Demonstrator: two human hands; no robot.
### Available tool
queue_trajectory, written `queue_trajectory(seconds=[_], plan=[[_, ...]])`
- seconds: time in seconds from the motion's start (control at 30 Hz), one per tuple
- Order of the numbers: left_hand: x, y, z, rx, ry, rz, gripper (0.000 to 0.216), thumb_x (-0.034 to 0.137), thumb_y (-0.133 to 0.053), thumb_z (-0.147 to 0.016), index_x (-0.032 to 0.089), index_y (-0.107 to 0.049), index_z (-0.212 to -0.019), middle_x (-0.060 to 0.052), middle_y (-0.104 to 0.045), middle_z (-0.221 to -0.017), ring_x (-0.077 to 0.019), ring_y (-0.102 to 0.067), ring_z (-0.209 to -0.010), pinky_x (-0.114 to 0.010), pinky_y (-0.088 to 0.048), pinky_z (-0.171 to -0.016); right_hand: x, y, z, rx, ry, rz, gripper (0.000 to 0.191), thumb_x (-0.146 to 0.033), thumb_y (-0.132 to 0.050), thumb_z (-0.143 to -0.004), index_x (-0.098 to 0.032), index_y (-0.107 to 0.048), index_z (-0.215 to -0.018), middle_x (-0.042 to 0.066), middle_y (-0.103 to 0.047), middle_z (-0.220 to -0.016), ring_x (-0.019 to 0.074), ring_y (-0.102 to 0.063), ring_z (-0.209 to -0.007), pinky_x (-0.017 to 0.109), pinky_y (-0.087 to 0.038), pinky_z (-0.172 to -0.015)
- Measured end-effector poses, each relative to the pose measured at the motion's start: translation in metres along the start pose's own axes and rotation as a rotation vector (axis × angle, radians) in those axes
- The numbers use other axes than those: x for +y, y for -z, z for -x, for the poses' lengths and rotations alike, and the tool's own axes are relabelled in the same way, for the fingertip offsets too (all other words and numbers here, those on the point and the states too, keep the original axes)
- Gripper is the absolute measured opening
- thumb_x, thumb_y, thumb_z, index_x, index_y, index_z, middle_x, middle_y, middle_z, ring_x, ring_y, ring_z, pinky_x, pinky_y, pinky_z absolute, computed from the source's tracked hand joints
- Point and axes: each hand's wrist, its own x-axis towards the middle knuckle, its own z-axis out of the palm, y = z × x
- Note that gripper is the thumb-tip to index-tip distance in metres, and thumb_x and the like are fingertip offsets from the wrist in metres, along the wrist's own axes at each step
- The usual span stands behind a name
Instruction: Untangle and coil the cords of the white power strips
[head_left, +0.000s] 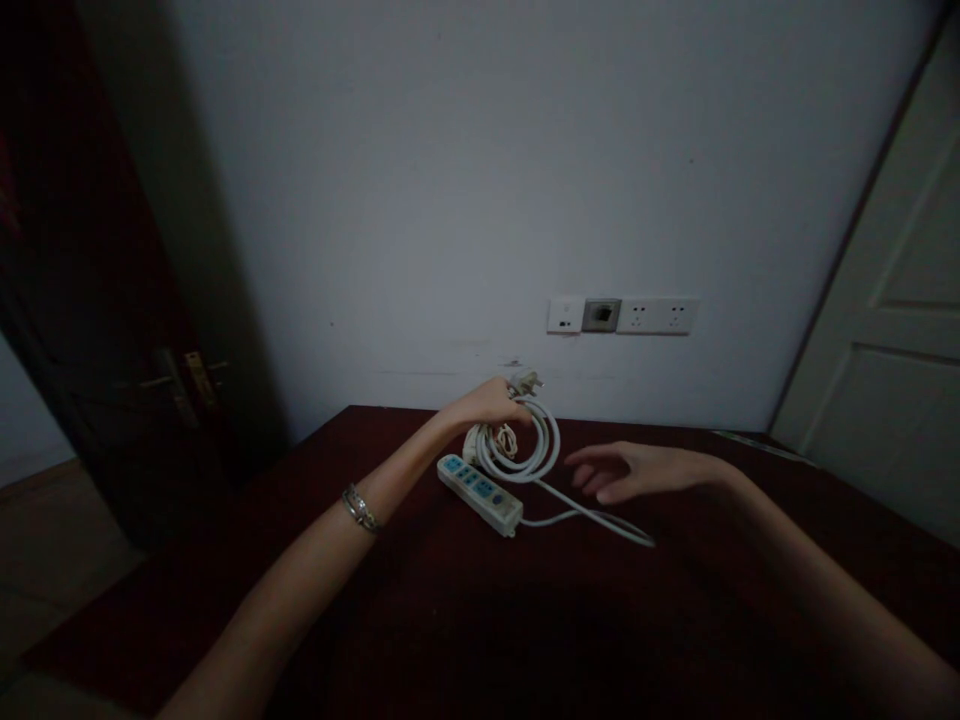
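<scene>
A white power strip (pixel 480 492) with blue sockets lies on a dark red table (pixel 420 610). Its white cable (pixel 529 450) is coiled in loops behind it, and a loose stretch runs off to the right across the table. My left hand (pixel 487 403) is closed around the top of the coil, near the plug (pixel 526 382), which sticks up beside my fingers. A bracelet (pixel 360 508) sits on my left wrist. My right hand (pixel 637 470) hovers open just right of the coil, fingers stretched toward it, holding nothing.
A row of wall sockets (pixel 622 315) is set in the grey wall above the table's far edge. A dark wooden door with a brass handle (pixel 184 380) stands open at left. A white door (pixel 892 330) is at right.
</scene>
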Motion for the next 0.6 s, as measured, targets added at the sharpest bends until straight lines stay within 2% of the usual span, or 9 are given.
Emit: queue_trajectory(seconds=[0.07, 0.13, 0.2, 0.33, 0.43, 0.5, 0.6], plan=[[0.001, -0.003, 0.001, -0.003, -0.021, 0.022, 0.011, 0.020, -0.063, -0.057, 0.012, -0.056, -0.058, 0.002, -0.045, -0.048, -0.0073, -0.036, -0.042, -0.023, -0.028, -0.042, -0.006, -0.006, -0.006, 0.148, 0.169, -0.223, 0.061, -0.050, -0.057, -0.079, -0.016, -0.047, -0.128, 0.014, -0.057, -0.120, 0.0219, -0.057, -0.105, 0.036, -0.044, -0.091], [0.002, -0.007, 0.000, -0.015, -0.031, 0.037, 0.012, 0.021, -0.064, -0.056, 0.012, -0.056, -0.058, 0.002, -0.044, -0.049, -0.0073, -0.036, -0.042, -0.023, -0.028, -0.040, -0.013, -0.014, -0.016, 0.248, 0.268, -0.416, 0.058, -0.056, -0.046, -0.083, -0.018, -0.047, -0.128, 0.015, -0.057, -0.120, 0.0217, -0.060, -0.101, 0.039, -0.046, -0.089], [0.001, -0.010, -0.001, -0.028, -0.031, 0.053, 0.012, 0.021, -0.064, -0.056, 0.012, -0.056, -0.059, 0.001, -0.047, -0.050, -0.0079, -0.038, -0.042, -0.023, -0.028, -0.040, -0.020, -0.025, -0.027, 0.273, 0.288, -0.478, 0.055, -0.054, -0.050, -0.082, -0.020, -0.049, -0.125, 0.013, -0.062, -0.113, 0.0206, -0.064, -0.091, 0.039, -0.051, -0.081], [-0.006, -0.010, -0.003, -0.098, 0.011, 0.206, 0.012, 0.018, -0.064, -0.057, 0.009, -0.059, -0.063, -0.002, -0.049, -0.050, -0.0083, -0.041, -0.041, -0.023, -0.030, -0.039, -0.028, -0.042, -0.044, 0.351, 0.296, -0.409, 0.041, -0.039, -0.067, -0.072, -0.018, -0.061, -0.107, 0.006, -0.069, -0.085, 0.0172, -0.066, -0.070, 0.032, -0.055, -0.064], [-0.012, -0.005, -0.003, -0.162, 0.024, 0.497, 0.032, 0.012, -0.064, -0.057, 0.006, -0.061, -0.089, -0.001, -0.052, -0.055, -0.0067, -0.041, -0.041, -0.022, -0.034, -0.041, -0.025, -0.045, -0.050, 0.459, 0.255, -0.438, 0.028, -0.039, -0.070, -0.069, -0.014, -0.066, -0.081, 0.004, -0.068, -0.068, 0.0148, -0.064, -0.060, 0.028, -0.054, -0.057], [-0.016, -0.004, -0.002, -0.169, 0.012, 0.705, 0.055, 0.007, -0.061, -0.057, 0.009, -0.052, -0.111, -0.002, -0.057, -0.064, -0.0080, -0.048, -0.046, -0.022, -0.040, -0.047, -0.022, -0.045, -0.054, 0.557, 0.231, -0.472, 0.030, -0.042, -0.070, -0.067, -0.012, -0.064, -0.067, 0.004, -0.066, -0.062, 0.0135, -0.062, -0.055, 0.025, -0.054, -0.053], [-0.019, -0.007, -0.001, -0.110, -0.011, 0.894, 0.070, 0.003, -0.056, -0.056, 0.014, -0.039, -0.124, -0.003, -0.061, -0.074, -0.0101, -0.054, -0.052, -0.023, -0.045, -0.052, -0.020, -0.049, -0.060, 0.718, 0.249, -0.534, 0.032, -0.044, -0.072, -0.063, -0.013, -0.063, -0.063, 0.004, -0.065, -0.059, 0.0128, -0.061, -0.050, 0.024, -0.053, -0.050]])
